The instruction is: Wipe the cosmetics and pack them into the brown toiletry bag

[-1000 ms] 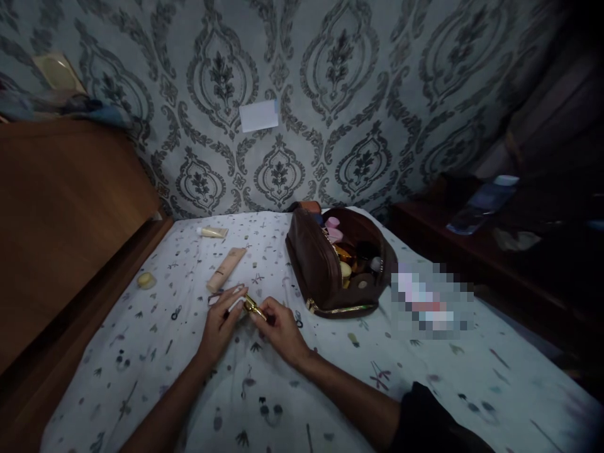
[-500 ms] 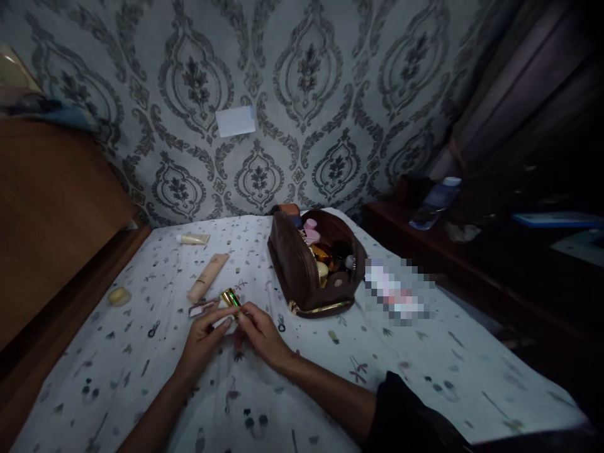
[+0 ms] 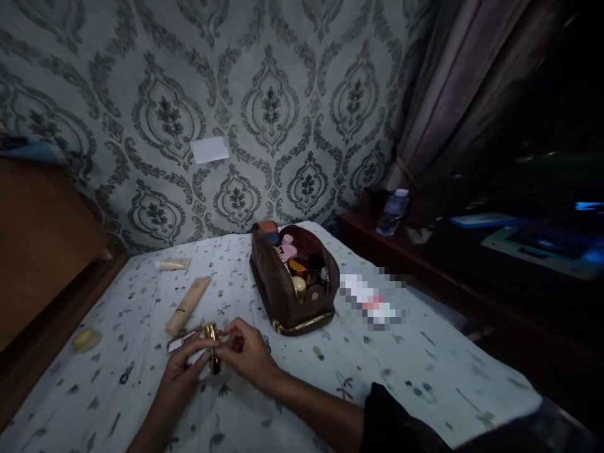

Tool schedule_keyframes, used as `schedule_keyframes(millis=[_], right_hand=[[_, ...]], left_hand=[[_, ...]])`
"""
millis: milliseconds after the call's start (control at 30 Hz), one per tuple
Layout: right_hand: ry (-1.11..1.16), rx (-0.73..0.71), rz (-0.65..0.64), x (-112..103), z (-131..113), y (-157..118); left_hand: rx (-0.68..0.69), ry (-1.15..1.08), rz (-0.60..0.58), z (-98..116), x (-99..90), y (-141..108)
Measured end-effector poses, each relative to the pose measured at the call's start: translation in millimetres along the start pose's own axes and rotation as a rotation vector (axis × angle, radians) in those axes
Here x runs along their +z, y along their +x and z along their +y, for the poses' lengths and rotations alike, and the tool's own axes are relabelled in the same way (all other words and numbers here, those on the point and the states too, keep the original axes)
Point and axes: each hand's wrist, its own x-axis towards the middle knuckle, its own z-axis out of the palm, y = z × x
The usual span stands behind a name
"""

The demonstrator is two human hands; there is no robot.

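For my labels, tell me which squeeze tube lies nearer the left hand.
The longer peach tube, beyond the left hand; the shorter, paler tube lies farther back, toward the wall.

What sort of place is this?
Likely a room in a home: patterned wallpaper, a gathered curtain, and a brown bag of what look like cosmetics on a printed cloth.
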Motion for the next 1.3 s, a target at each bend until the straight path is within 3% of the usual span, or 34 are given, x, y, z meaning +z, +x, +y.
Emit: schedule_keyframes(millis=[67,267,500,633,767,1067,1300], right_hand=[[0.038,-0.04,-0.028,-4,-4,2],[0.025,-0.094,-0.16,-12,-5,7],[-0.001,-0.09,-0.237,-16,-4,12],[0.108,-0.072,-0.171,-18,-9,12],[0.123,-0.124,-0.014,-22,-17,15],[0.063,-0.156,-0.007,-24,-35,7],[0.156,-0.027,-0.012,-20,-27,9]], left_hand=[[-0.008,-0.011,-0.022,0,0.9,1],[0.026,-0.116,-0.264,12,5.9,-1],[-0.004,-0.147,-0.302,16,4.4,-4],[-0.041,-0.131,-0.323,14,2.0,-5],[-0.068,-0.294,-0.404,12,4.2,-8],[-0.236,-0.438,-0.314,12,4.9,-9],[-0.351,-0.523,-0.038,21,11.1,-15]])
